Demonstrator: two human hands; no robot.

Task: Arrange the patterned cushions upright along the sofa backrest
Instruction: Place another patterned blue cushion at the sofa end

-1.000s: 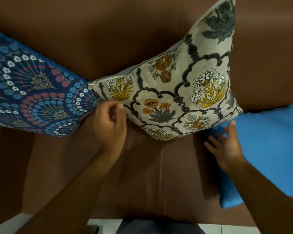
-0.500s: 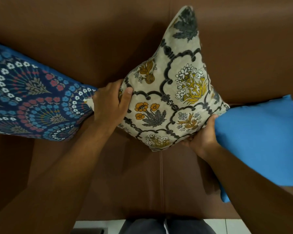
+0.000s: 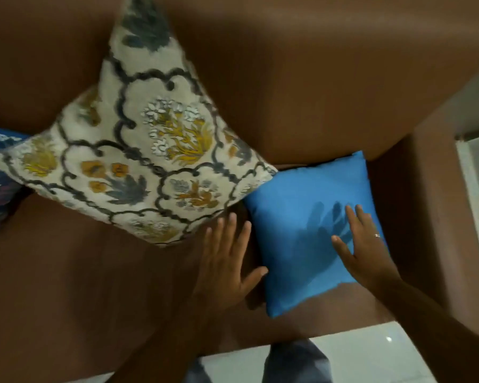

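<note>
At lower right of the frame, both hands reach spread and empty toward the blue cushion (image 3: 310, 225) lying flat on the sofa (image 3: 302, 78) seat: left hand (image 3: 227, 261) at its edge, right hand (image 3: 362, 244) over its face. Floral cushion (image 3: 138, 150) leans on the backrest, centre-left. Grip opposite edges, then lift it upright.

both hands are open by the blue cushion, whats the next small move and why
Probably close both hands on the blue cushion and tip it up. It lies flat on the seat while the floral cushion already leans on the backrest; left hand and right hand flank it.
</note>
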